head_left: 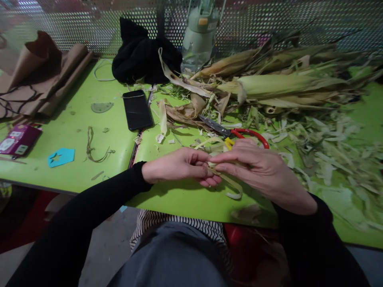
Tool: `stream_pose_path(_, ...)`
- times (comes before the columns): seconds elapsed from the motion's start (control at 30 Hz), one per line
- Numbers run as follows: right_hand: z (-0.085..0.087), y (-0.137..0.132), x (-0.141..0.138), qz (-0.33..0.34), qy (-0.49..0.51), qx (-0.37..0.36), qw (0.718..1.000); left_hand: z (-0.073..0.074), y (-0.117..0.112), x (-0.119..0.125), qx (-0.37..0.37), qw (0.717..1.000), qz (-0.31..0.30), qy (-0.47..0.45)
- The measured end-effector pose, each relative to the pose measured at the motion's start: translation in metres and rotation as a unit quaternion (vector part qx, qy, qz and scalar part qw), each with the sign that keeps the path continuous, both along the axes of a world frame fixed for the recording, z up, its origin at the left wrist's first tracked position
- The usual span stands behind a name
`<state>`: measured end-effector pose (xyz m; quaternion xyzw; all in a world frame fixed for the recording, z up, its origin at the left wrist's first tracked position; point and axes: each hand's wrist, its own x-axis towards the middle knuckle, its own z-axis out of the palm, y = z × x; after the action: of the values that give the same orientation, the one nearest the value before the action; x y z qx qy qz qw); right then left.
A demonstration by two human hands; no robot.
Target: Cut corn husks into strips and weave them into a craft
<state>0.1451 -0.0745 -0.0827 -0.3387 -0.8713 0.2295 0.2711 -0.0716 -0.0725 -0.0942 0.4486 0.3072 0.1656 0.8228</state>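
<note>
Left hand [193, 165] and right hand [257, 167] pinch husk strip [235, 185] over tabletop [176, 199], its loose end curled toward five o'clock. From the hands: scissors [220, 126] at one o'clock, phone [137, 111] at ten.

Stretches as a bright green counter [179, 203], split by a dark seam [133, 155]. Carries brown paper [66, 63], a purple box [20, 140], a blue tag [66, 156] with a star cutout, a half-disc [102, 107] and a twisted strand [89, 148] on the left; a black phone [137, 110] by the seam; heaped corn husks [272, 85], pale shreds [326, 159] and red-handled scissors [224, 130] on the right; black cloth [143, 57] and a bottle [197, 42] behind.
</note>
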Motion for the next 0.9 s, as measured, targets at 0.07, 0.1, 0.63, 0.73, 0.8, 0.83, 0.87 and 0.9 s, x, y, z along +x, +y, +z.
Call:
stream_pose_path(0.07, 0.0002, -0.0003, 0.0004, -0.015, -0.001, 0.018, 1.000, 0.0006, -0.0005, -0.0004, -0.002, 1.000, 0.009, -0.002)
stream_pose_path(0.1, 0.0007, -0.0005, 0.0006, -0.019, -0.001, 0.022, 1.000, 0.0009, -0.0008, -0.0005, -0.002, 1.000, 0.013, -0.004)
stream_pose_path(0.63, 0.0055, -0.0013, 0.0013, 0.051, -0.083, 0.015, 0.995, -0.0009, -0.0060, 0.0046, 0.179, 0.982, -0.028, 0.056)
stream_pose_path(0.73, 0.0036, -0.0009, 0.0001, 0.047, -0.088, 0.027, 0.995, -0.0016, -0.0062, 0.0045, 0.196, 0.978, -0.018, 0.062)
stream_pose_path(0.8, 0.0009, -0.0010, -0.0015, 0.019, -0.083, 0.044, 0.995, -0.0032, -0.0052, 0.0041, 0.198, 0.978, -0.008, 0.062)
stream_pose_path(0.83, -0.0003, -0.0011, -0.0020, 0.005, -0.081, 0.050, 0.995, -0.0042, -0.0046, 0.0040, 0.195, 0.979, -0.003, 0.060)
stream_pose_path(0.87, -0.0012, -0.0013, -0.0022, -0.003, -0.081, 0.053, 0.995, -0.0052, -0.0041, 0.0039, 0.190, 0.980, 0.004, 0.058)
stream_pose_path(0.9, -0.0017, -0.0016, -0.0020, -0.005, -0.081, 0.054, 0.995, -0.0061, -0.0038, 0.0040, 0.184, 0.981, 0.013, 0.056)
